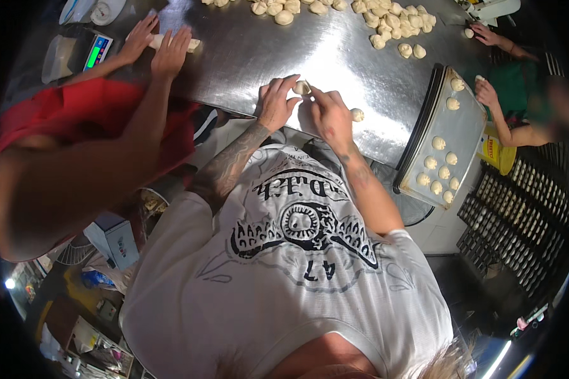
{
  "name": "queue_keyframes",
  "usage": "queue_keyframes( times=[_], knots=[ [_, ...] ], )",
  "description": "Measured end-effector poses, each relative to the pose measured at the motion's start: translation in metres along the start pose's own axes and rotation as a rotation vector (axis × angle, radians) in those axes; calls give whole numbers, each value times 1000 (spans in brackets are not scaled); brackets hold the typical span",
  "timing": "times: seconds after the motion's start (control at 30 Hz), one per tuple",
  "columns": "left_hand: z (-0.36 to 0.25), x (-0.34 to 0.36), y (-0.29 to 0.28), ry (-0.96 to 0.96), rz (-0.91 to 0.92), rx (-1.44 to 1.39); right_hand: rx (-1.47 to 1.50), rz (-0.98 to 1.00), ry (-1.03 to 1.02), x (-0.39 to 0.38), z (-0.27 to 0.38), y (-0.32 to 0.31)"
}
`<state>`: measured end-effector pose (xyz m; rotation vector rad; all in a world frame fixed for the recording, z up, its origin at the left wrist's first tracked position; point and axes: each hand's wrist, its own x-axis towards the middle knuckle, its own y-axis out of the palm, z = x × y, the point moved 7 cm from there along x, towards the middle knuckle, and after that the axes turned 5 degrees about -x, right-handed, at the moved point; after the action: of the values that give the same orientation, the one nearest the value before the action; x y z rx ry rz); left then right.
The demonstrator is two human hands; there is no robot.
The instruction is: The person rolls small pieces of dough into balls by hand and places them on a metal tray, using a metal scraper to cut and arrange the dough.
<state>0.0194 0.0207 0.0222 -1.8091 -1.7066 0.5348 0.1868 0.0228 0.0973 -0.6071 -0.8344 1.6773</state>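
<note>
A small piece of pale dough [302, 87], cupped in shape with a darker hollow, is between my hands at the near edge of the steel table [234, 69]. My left hand [276, 104] pinches its left side with thumb and index finger. From the other side, my right hand [332, 120] is closed, its index finger reaching the dough's right edge; its thumb is mostly hidden. Just right of that hand, a single dough ball [358, 115] lies on the steel.
Dough balls [392, 22] are heaped at the far side. To the right, a baking tray [447, 121] holds several shaped pieces; a green-clad co-worker's hand [485, 95] is beside it. At left, another person's hands [171, 54] press a dough roll [194, 45] near a scale [97, 52].
</note>
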Motion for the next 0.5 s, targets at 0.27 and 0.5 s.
queue_keyframes(
  times=[0.27, 0.5],
  knots=[
    [-7, 11, -11, 77, -124, -5, -103, 143, 85, -44, -21, -6],
    [17, 12, 12, -78, 139, -3, -121, 55, 94, -12, -9, 19]
  ],
)
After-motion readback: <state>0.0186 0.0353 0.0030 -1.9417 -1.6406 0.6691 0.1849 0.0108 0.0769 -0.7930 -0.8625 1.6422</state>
